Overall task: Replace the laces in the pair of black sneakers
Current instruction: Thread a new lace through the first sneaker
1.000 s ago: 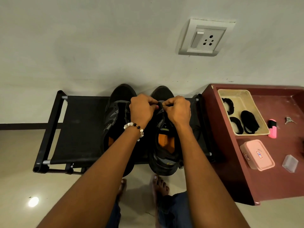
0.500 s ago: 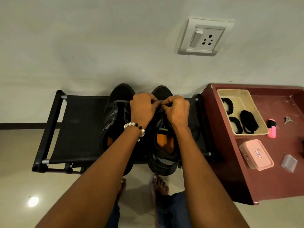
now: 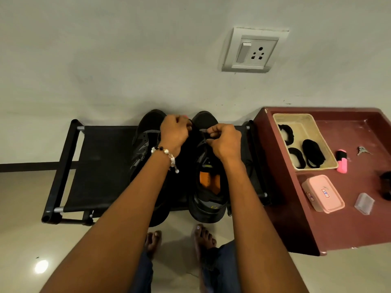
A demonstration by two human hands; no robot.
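Note:
Two black sneakers stand side by side on a low black rack (image 3: 101,166), toes to the wall. The left sneaker (image 3: 143,149) is partly hidden under my left forearm. The right sneaker (image 3: 208,187) shows an orange insole. My left hand (image 3: 174,134), with a bead bracelet at the wrist, is curled over the right sneaker's front eyelets and pinches the black lace there. My right hand (image 3: 225,141) pinches the black lace (image 3: 203,132) at the sneaker's right eyelet row. The lace between my hands is mostly hidden by fingers.
A maroon table (image 3: 317,229) stands to the right, bearing a cream tray (image 3: 304,121) with black lace bundles (image 3: 313,153), a pink box (image 3: 322,193), a pink marker (image 3: 341,161), keys (image 3: 362,151) and a small clear case (image 3: 364,203). My bare feet (image 3: 179,240) are on the floor below the rack. A wall socket (image 3: 254,50) is above.
My hands have drawn a little apart over the right sneaker: the left hand shifted left and up, the right hand slightly right, both still pinching the lace.

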